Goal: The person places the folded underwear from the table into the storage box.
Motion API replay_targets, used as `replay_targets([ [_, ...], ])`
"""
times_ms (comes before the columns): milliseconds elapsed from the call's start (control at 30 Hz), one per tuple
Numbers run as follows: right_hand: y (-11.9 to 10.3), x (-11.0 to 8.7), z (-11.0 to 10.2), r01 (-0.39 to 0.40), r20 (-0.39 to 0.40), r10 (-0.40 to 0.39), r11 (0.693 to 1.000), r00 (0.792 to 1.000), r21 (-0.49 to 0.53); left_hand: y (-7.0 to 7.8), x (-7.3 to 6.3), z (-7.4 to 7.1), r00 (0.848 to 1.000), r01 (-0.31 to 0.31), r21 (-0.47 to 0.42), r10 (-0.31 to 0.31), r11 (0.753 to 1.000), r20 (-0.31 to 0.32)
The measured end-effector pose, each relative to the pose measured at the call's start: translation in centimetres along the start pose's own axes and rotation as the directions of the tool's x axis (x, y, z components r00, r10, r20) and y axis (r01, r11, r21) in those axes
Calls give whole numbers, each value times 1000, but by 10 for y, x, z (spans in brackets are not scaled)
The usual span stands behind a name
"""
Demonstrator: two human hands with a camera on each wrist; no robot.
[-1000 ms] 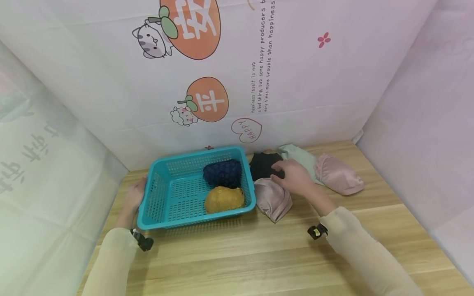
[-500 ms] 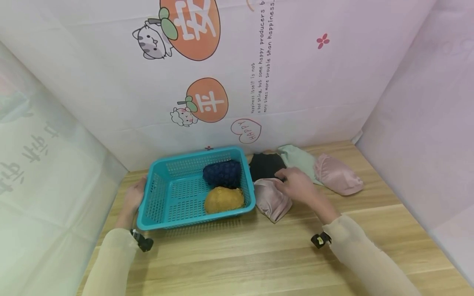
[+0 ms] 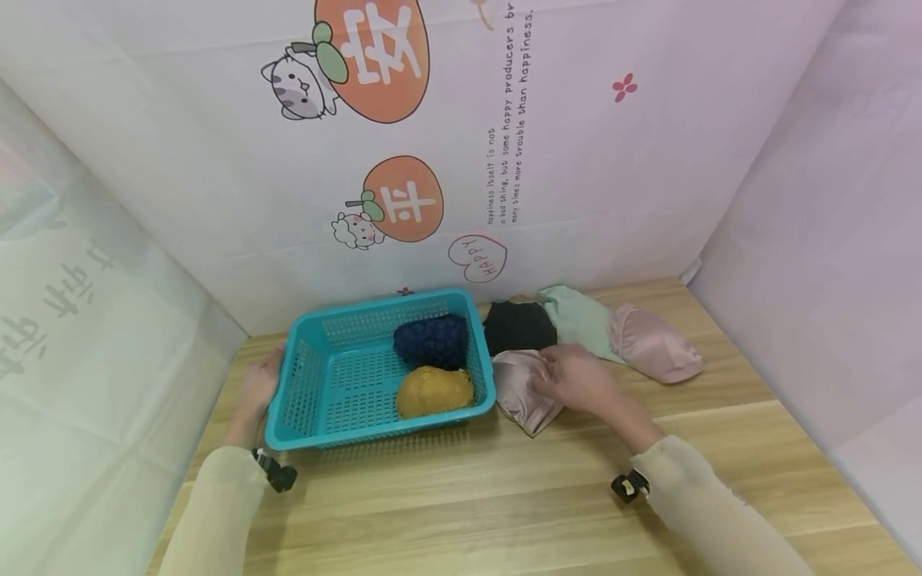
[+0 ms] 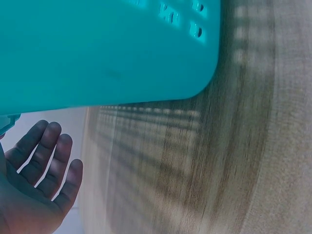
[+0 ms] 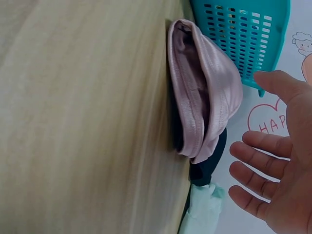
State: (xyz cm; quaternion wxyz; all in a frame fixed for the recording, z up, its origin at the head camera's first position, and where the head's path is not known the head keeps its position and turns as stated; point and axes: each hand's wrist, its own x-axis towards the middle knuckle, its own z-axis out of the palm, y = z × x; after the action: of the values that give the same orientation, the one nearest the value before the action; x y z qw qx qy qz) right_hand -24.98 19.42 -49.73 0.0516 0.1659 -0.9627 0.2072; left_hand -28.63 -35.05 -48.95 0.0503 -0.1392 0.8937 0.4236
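My left hand (image 3: 259, 384) is at the left side of a teal plastic basket (image 3: 385, 430). In the left wrist view its fingers (image 4: 48, 156) are spread and slightly bent, below the basket's edge. Inside the basket lie a navy cloth bundle (image 3: 430, 342) and a mustard cloth bundle (image 3: 434, 392). My right hand (image 3: 579, 376) is over a folded pink satin garment (image 3: 515, 390) with stitched edges, just right of the basket. From the right wrist, the fingers (image 5: 261, 158) look extended and apart, with the thumb spread, and a gap separates them from the garment (image 5: 222, 83).
Behind the pink garment lies a black cloth (image 3: 520, 328). A mint green cloth (image 3: 576, 316) and another pink satin bundle (image 3: 654, 342) lie farther right on the wooden table (image 3: 446, 512). White printed sheets (image 3: 576, 176) enclose the back and sides.
My right hand has moved toward me, from the black cloth to the pink satin garment. The left hand and the basket have stayed in place.
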Motion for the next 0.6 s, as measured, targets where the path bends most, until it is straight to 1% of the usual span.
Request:
replay_targets([
  [267, -1, -2, 8, 26, -1, -26, 997, 1000, -66, -1, 0, 1, 1000, 13, -18, -13, 1000, -11],
  [400, -3, 0, 13, 16, -2, -16, 995, 1000, -95, -1, 0, 1, 1000, 14, -23, -14, 1000, -6],
  [600, -7, -4, 16, -4, 8, 5, 986, 1000, -168, -2, 1, 0, 1000, -2, 7, 2, 1000, -18],
])
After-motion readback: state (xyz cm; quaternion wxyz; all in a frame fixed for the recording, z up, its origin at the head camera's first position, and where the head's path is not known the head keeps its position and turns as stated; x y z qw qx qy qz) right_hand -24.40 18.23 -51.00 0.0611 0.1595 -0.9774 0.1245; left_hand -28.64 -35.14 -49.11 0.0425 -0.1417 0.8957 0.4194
